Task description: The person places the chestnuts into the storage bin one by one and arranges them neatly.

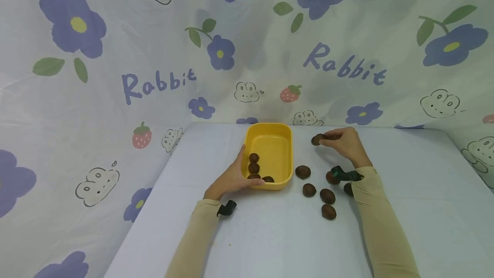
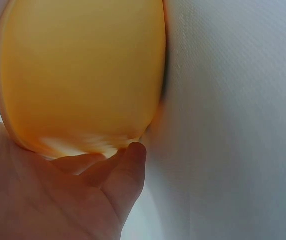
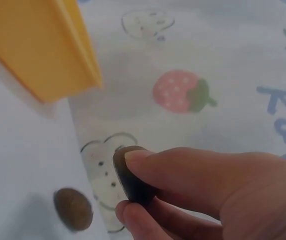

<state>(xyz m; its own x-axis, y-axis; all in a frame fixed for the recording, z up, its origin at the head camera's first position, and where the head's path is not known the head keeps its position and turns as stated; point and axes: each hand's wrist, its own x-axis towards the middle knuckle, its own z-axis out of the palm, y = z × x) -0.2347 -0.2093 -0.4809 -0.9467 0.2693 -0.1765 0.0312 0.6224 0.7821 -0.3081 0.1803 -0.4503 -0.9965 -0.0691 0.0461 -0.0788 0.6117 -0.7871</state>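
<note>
A yellow plastic container (image 1: pixel 272 140) stands on the table with several brown chestnuts (image 1: pixel 253 168) along its left side and near end. My left hand (image 1: pixel 235 177) grips the near left corner, thumb across the near rim and fingers along the left wall. In the left wrist view the yellow wall (image 2: pixel 83 75) fills much of the picture. Right of the container's far end, my right hand (image 1: pixel 343 144) pinches one chestnut (image 3: pixel 130 175) between thumb and fingers. Another chestnut (image 3: pixel 73 209) lies on the table close by it.
Several loose chestnuts (image 1: pixel 327 196) lie on the white table (image 1: pixel 270 235) to the right of the container, some partly hidden under the right wrist. Behind the table's far edge hangs a patterned cloth (image 1: pixel 254 46) with flowers and rabbits.
</note>
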